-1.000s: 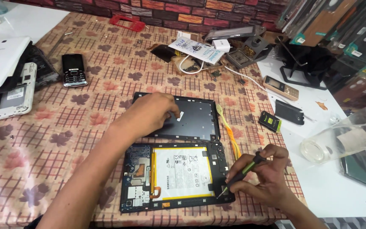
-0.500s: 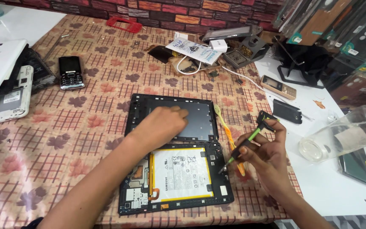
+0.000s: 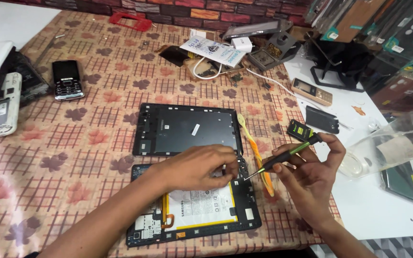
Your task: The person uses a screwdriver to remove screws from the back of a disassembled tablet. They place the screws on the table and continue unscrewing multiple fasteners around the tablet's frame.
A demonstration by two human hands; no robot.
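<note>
- On the near middle of the tabletop (image 3: 48,143), covered by a checked cloth with leaf prints, lies an opened tablet (image 3: 194,210), its white battery and circuit boards showing.
- The left hand (image 3: 199,167) has moved down from the detached back cover (image 3: 187,129) onto the tablet's far edge; its fingers are curled and pressing there, and whether they pinch anything small cannot be told.
- The right hand (image 3: 309,179) is closed around a green-handled screwdriver (image 3: 285,157). A second ago its tip was at the tablet's near right corner; now it points at the far right corner, beside the left fingertips.
- This suggests the work has shifted from one corner to another.
- A yellow prying tool (image 3: 256,155) lies just right of the cover.
- A black keypad phone (image 3: 67,80) lies far left.
</note>
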